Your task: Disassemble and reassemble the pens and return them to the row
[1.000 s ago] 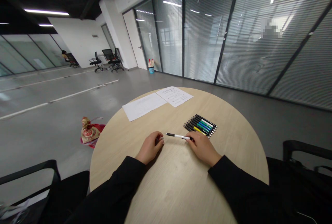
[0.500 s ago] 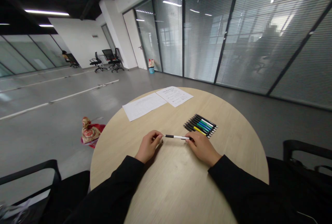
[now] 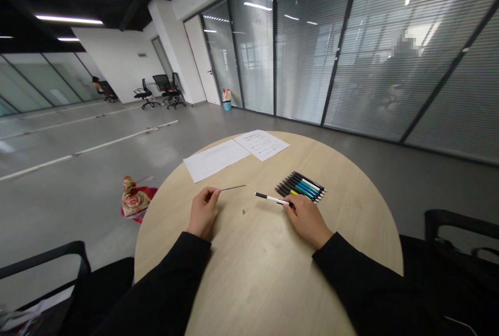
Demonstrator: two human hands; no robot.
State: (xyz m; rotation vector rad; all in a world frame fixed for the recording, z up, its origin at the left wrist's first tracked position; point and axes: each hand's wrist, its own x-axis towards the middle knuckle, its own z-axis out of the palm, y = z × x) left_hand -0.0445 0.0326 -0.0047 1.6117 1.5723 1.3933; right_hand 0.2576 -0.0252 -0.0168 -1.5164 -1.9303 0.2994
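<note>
My left hand [image 3: 203, 212] pinches one end of a thin dark pen refill [image 3: 233, 187], which points right over the table. Closed around the rear end of a white-and-black pen barrel [image 3: 268, 198] is my right hand [image 3: 307, 216]; the barrel's black grip end points left, toward the refill but apart from it. On the tabletop between the hands lies a tiny dark piece [image 3: 244, 212], too small to name for sure. Just beyond my right hand is a row of several pens [image 3: 302, 185] with black, white, blue, green and yellow parts, side by side.
Two printed paper sheets [image 3: 216, 160] lie at the far edge of the round wooden table [image 3: 249, 284]. Black chairs stand to the left [image 3: 78, 258] and right [image 3: 463, 222]. A red and tan bag [image 3: 136, 198] sits on the floor at left. Someone's blurred figure shows behind the glass.
My left hand has moved left and slightly up, drawing the refill out of the pen's front end. The barrel has tilted, its front end now higher. The tiny piece on the table is now uncovered.
</note>
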